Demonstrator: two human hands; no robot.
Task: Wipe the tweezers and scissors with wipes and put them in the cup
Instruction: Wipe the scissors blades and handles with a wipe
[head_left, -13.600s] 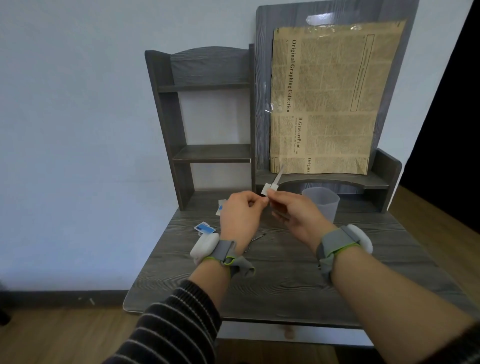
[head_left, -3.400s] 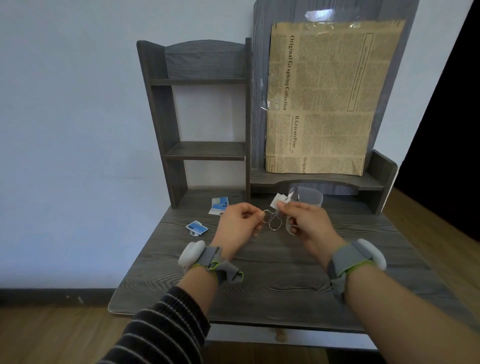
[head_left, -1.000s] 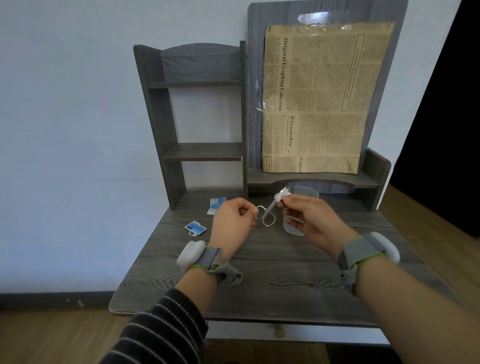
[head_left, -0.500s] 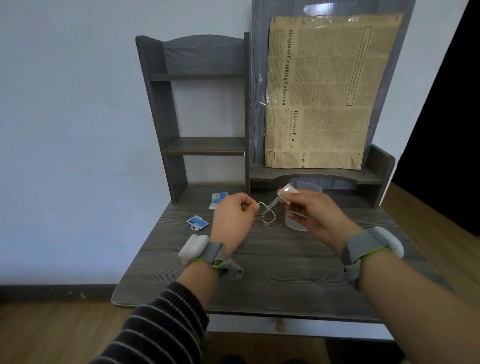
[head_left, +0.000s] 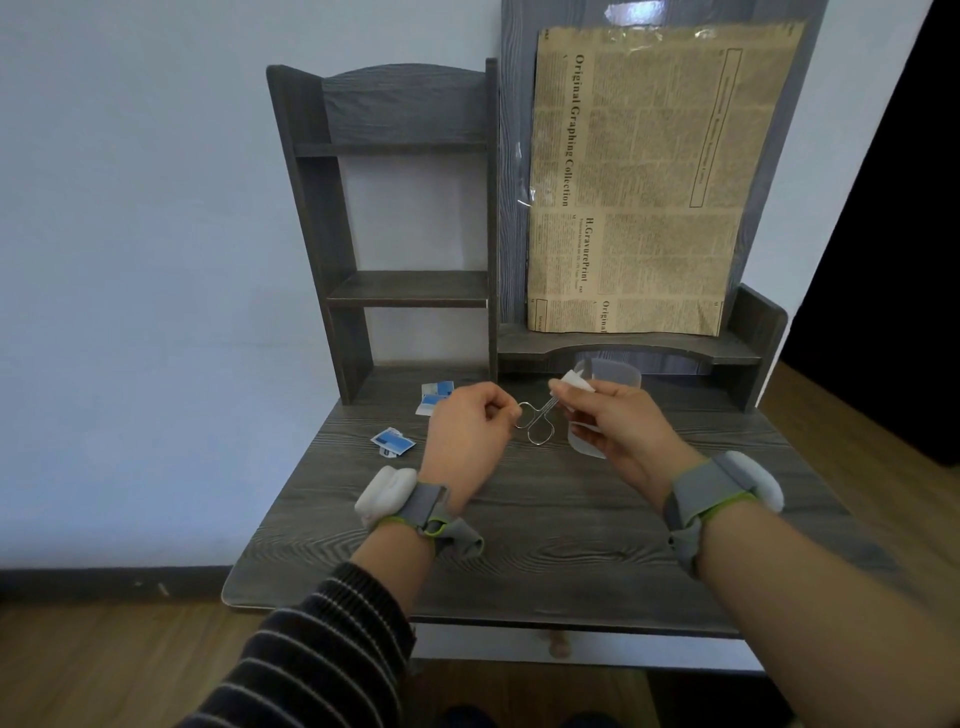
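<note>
Small metal scissors (head_left: 537, 422) hang in the air above the desk (head_left: 545, 525), loops toward me. My left hand (head_left: 470, 431) pinches one finger loop. My right hand (head_left: 613, 421) pinches a white wipe (head_left: 577, 382) folded around the blades, which are hidden by it. The translucent plastic cup (head_left: 615, 376) stands on the desk just behind my right hand, partly covered by it. The tweezers are not visible in this view.
Torn blue-and-white wipe packets (head_left: 393, 442) lie on the desk to the left, two more packets (head_left: 435, 396) near the shelf unit (head_left: 395, 228). A brown printed paper sheet (head_left: 654, 182) leans on the back panel. Floor lies below the desk's front edge.
Much earlier my hands wiped the tweezers; since then they hold the scissors. Over the last second the wipe has stayed at the blades and the hands barely moved.
</note>
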